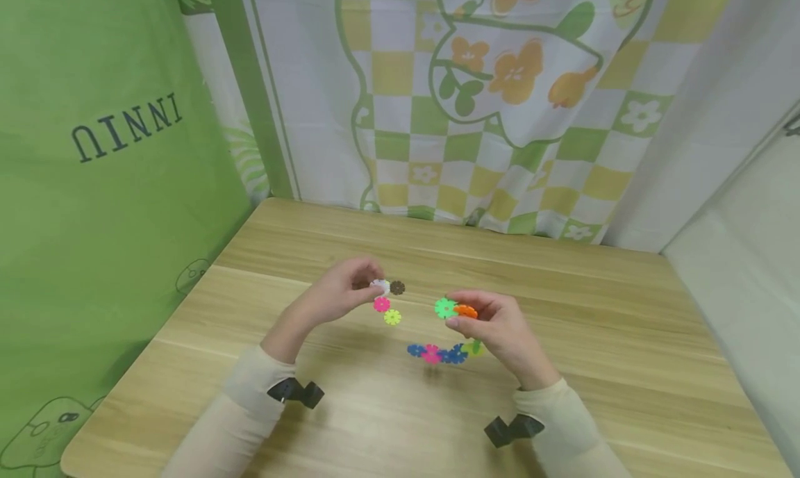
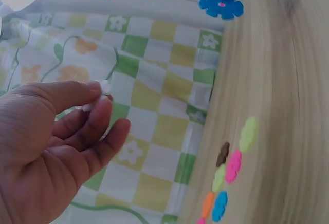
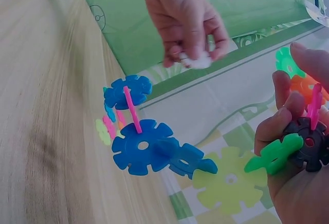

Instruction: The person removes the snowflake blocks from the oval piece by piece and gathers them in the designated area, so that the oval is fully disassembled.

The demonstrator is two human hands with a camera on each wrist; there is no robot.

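My left hand (image 1: 337, 292) pinches a white notched plastic disc (image 3: 198, 59) between thumb and fingers, above the table. To its right, my right hand (image 1: 503, 325) grips one end of a chain of interlocking flower-shaped discs. At that end, a green disc (image 1: 445, 308) and an orange disc (image 1: 466, 312) stick out past the fingertips. In the right wrist view, a black disc (image 3: 310, 144) sits against the palm, followed by a green disc (image 3: 275, 153), a yellow disc (image 3: 230, 180) and blue discs (image 3: 143, 147). A pink disc (image 3: 132, 110) joins two blue ones near the hanging end.
Loose discs lie on the wooden table (image 1: 375, 408) beyond the left hand, among them a brown disc (image 1: 397, 287), a pink disc (image 1: 382, 304) and a yellow disc (image 1: 392, 317). A checked curtain (image 1: 425, 151) hangs behind the table, a green cloth (image 1: 112, 221) at the left.
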